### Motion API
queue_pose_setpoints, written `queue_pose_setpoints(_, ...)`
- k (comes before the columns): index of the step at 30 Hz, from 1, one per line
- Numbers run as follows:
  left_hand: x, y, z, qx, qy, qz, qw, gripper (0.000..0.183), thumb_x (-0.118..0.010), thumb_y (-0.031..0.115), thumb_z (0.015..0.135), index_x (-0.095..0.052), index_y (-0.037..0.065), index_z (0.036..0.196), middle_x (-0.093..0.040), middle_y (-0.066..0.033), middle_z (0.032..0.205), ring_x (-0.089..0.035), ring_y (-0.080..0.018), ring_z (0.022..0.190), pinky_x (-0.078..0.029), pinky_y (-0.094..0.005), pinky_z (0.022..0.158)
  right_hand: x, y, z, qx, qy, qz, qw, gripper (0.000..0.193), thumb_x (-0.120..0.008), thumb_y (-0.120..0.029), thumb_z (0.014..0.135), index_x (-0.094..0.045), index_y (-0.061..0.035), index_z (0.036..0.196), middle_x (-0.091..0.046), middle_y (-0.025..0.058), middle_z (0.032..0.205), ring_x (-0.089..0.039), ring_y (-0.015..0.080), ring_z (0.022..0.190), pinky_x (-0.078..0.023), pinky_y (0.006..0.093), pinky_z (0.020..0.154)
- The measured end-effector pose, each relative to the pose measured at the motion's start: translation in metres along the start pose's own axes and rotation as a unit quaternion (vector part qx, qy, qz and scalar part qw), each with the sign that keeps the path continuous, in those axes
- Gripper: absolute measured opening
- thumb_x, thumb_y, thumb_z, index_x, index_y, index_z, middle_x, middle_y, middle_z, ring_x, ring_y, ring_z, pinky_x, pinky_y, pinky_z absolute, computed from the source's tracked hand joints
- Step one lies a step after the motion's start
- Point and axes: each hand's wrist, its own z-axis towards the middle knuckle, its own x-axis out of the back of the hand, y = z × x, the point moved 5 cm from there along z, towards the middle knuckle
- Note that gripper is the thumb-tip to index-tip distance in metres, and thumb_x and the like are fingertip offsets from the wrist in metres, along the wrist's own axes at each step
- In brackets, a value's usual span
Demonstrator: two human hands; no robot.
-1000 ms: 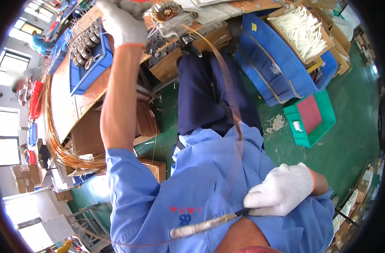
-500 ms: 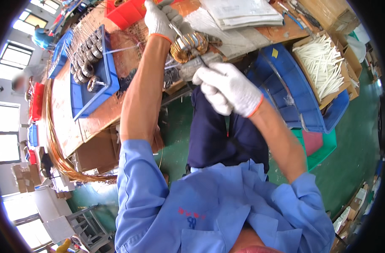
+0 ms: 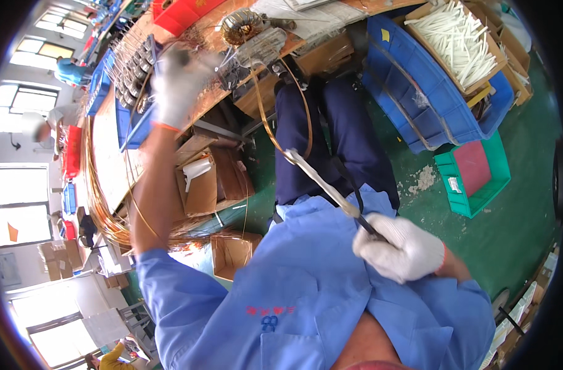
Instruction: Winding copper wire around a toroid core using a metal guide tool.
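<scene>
Along the left edge of the worktop, a copper wire bundle is hanging in a loose curve, and beside it a blue tray is holding rows of small ring coils. The left hand, gloved and blurred, is hovering near that tray; whether its fingers are apart or together I cannot tell. Further right, the copper-wound toroidal coil is sitting by a clear holder at the worktop's front edge, and a copper wire loop is hanging from there over the person's lap. A pale-shafted wire tool is meeting the loop's lower bend, its dark end lying in the right hand, whose fingers are clamping it. For good work, the pull should be staying steady and in line with the shaft, keeping the strands from crossing or kinking.
</scene>
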Motion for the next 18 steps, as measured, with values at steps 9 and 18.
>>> queue_pose_setpoints(9, 0.001, 0.129, -0.036, -0.172, 0.155, -0.492, 0.839, 0.06, -0.039, 0.049, 0.113, -0.062, -0.007, 0.114, -0.048, 0.0013, 0.057, -0.054, -0.0142, 0.057, -0.054, -0.0349, 0.079, -0.004, -0.01, -0.044, 0.183, -0.233, -0.289, 0.91, 0.018, -0.077, -0.018, 0.095, -0.067, -0.0055, 0.104, -0.071, 0.0076, 0.082, -0.07, 0.0231, 0.063, -0.051, 0.0337, 0.051)
queue_pose_setpoints(18, -0.011, 0.056, 0.157, 0.059, 0.033, -0.657, 0.751, 0.086, -0.02, 0.064, 0.112, -0.063, -0.01, 0.114, -0.024, 0.0042, 0.061, -0.019, -0.011, 0.052, -0.018, -0.0289, 0.046, 0.021, -0.071, 0.083, 0.048, -0.015, 0.031, 0.998, 0.014, -0.058, -0.016, 0.107, -0.062, -0.0032, 0.101, -0.062, 0.0027, 0.075, -0.061, 0.0096, 0.059, -0.047, 0.0272, 0.054)
